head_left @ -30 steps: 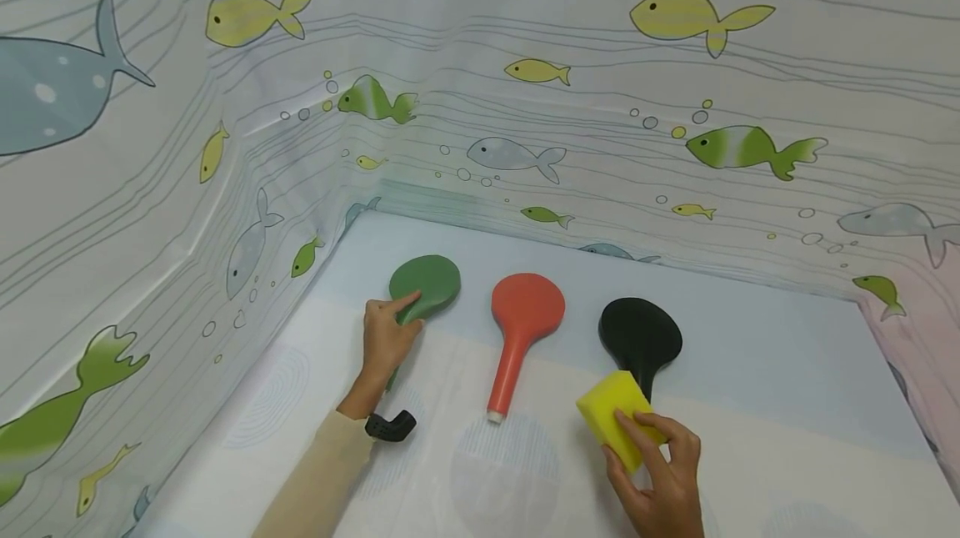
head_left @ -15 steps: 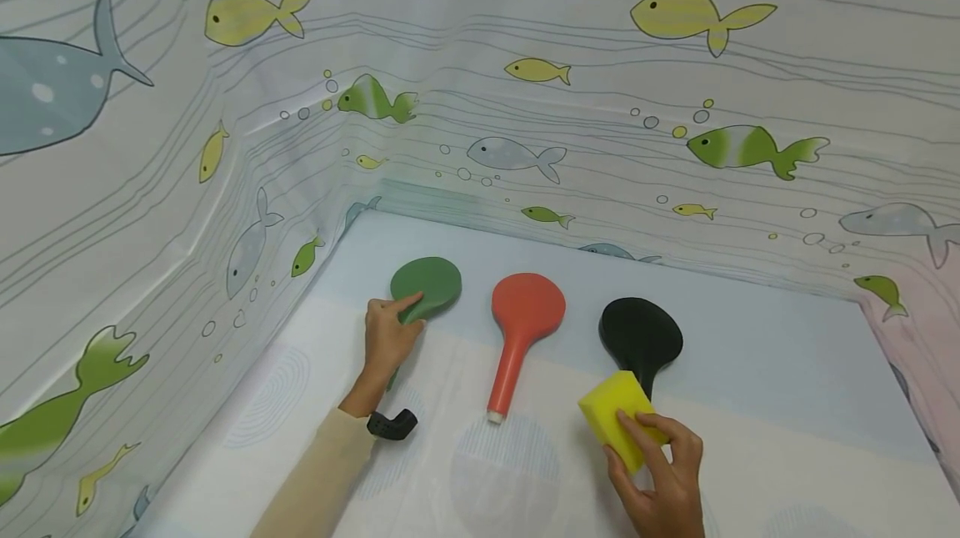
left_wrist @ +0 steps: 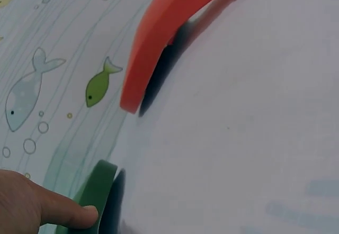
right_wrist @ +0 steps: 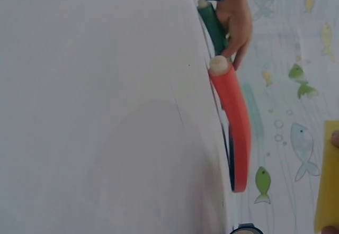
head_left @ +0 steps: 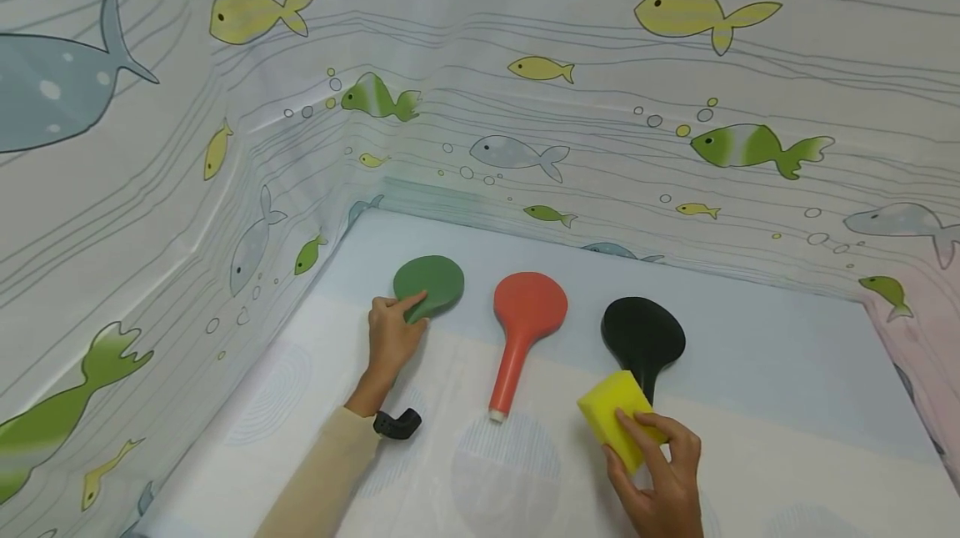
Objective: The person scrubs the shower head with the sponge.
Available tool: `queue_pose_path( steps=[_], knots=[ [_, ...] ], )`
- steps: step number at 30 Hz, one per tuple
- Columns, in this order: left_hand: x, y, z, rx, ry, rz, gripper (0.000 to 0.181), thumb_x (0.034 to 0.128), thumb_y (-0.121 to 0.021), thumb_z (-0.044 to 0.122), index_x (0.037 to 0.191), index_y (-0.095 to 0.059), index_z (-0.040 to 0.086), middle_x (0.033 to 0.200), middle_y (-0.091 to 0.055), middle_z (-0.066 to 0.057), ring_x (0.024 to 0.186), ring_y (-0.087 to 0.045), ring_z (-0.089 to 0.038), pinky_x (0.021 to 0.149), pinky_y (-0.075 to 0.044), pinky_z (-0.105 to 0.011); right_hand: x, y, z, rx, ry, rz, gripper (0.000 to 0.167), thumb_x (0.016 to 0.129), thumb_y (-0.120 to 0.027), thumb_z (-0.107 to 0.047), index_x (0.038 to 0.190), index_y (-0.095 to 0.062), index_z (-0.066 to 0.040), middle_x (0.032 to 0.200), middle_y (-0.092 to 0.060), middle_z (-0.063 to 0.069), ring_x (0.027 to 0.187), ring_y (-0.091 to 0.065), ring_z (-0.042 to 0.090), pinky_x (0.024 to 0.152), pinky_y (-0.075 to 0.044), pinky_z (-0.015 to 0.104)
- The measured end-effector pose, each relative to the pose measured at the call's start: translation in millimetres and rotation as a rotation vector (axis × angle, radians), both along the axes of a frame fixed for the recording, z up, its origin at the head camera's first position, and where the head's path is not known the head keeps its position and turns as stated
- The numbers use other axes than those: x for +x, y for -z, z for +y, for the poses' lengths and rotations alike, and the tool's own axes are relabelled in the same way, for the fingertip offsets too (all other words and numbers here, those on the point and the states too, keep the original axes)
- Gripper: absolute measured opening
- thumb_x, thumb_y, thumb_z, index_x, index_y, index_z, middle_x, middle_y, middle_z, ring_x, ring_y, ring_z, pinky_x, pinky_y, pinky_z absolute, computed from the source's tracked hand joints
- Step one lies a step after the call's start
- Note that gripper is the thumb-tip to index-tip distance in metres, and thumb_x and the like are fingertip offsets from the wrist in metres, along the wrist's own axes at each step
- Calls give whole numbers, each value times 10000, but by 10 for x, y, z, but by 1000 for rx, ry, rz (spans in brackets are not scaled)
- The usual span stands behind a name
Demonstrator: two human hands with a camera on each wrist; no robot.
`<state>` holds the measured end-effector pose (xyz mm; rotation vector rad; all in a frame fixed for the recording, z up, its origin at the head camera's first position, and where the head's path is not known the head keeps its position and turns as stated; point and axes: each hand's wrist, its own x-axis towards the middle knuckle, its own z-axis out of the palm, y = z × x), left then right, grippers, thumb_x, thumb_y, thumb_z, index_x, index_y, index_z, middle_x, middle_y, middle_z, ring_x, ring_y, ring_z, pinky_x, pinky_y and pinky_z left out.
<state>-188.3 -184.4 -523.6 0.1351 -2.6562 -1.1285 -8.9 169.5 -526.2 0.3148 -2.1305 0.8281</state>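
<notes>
In the head view my left hand (head_left: 392, 336) holds a green round-headed paddle (head_left: 431, 273) at its neck, index finger on the lower head and thumb at the near side. Much of the green handle is hidden behind the hand. My right hand (head_left: 663, 471) grips a yellow sponge block (head_left: 617, 421) between thumb and fingers. That sponge is above the end of a black paddle (head_left: 642, 331) and covers part of its handle. Between the hands lies a red paddle (head_left: 529, 304) with a pale handle tip. Only an edge of the sponge (right_wrist: 327, 176) enters the right wrist view.
A pale cloth-covered surface (head_left: 787, 388) carries the paddles. Fish-printed fabric walls (head_left: 450, 113) rise at the back and left, with pink fabric (head_left: 926, 338) on the right. A black wrist device (head_left: 397, 424) sticks out from the left wrist.
Both hands hold almost the same pose; the whole head view shifts very slightly. The paddles and the sponge stay where they were.
</notes>
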Motion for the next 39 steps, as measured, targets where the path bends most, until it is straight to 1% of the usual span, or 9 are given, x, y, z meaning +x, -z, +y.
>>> queue_pose_path(
  steps=[6,12,15,17,21,23,27,33,39],
  knots=[
    [8,-50,15,-53,14,-20,461,834,-787,132,1285,-691,160,1204,-487,-303,1081,-463,-410,845,-386,-507,2,-11,1,5,-2,4,555,963,-585,-522,1071,-735,1,1102,-582,239,1026,-428,312,981,-280,127],
    [49,-136,78,-134,41,-43,494,892,-735,285,1350,-635,130,1404,-384,-356,1265,-365,-492,945,-335,-635,6,-18,12,5,4,15,552,959,-590,-523,1069,-736,-2,1097,-587,238,1004,-428,309,972,-280,127],
    [69,-208,175,-156,71,15,513,898,-732,280,1348,-613,61,1470,-320,-344,1354,-288,-501,999,-291,-655,12,-24,15,8,11,10,562,962,-583,-528,1066,-734,3,1103,-584,240,1006,-427,313,976,-277,125],
    [90,-264,273,-140,102,91,485,892,-740,231,1307,-622,10,1466,-329,-337,1369,-280,-498,1027,-281,-655,14,-28,13,9,15,10,566,962,-581,-531,1063,-735,4,1103,-584,239,1006,-427,310,972,-278,126],
    [171,-349,519,-112,199,178,398,885,-745,167,1226,-662,-21,1373,-450,-287,1290,-419,-459,1021,-390,-594,7,-35,13,4,13,21,565,963,-583,-527,1060,-734,8,1098,-586,240,1005,-428,315,968,-278,128],
    [212,-362,651,-99,258,148,388,897,-733,173,1226,-666,-22,1311,-503,-250,1218,-506,-413,953,-474,-537,4,-36,16,3,12,25,565,963,-583,-527,1059,-734,9,1096,-586,241,1003,-429,319,968,-278,127],
    [259,-354,874,-72,332,5,444,917,-715,233,1274,-643,-20,1235,-563,-217,1056,-630,-329,815,-556,-440,7,-40,18,4,17,22,574,963,-578,-536,1060,-734,8,1099,-586,241,1005,-428,319,966,-278,129],
    [246,-295,1047,-54,338,-140,555,908,-722,305,1319,-596,-46,1202,-603,-230,905,-651,-266,720,-574,-382,43,-59,11,8,39,-21,568,958,-571,-553,1087,-739,-26,1128,-588,221,1033,-428,286,952,-294,141],
    [220,-243,1120,-76,346,-176,556,888,-738,334,1225,-617,-90,1000,-618,-188,761,-587,-221,626,-512,-332,32,-53,16,15,19,-22,541,958,-582,-535,1109,-740,-40,1134,-586,214,1043,-427,271,952,-291,135]
  ],
)
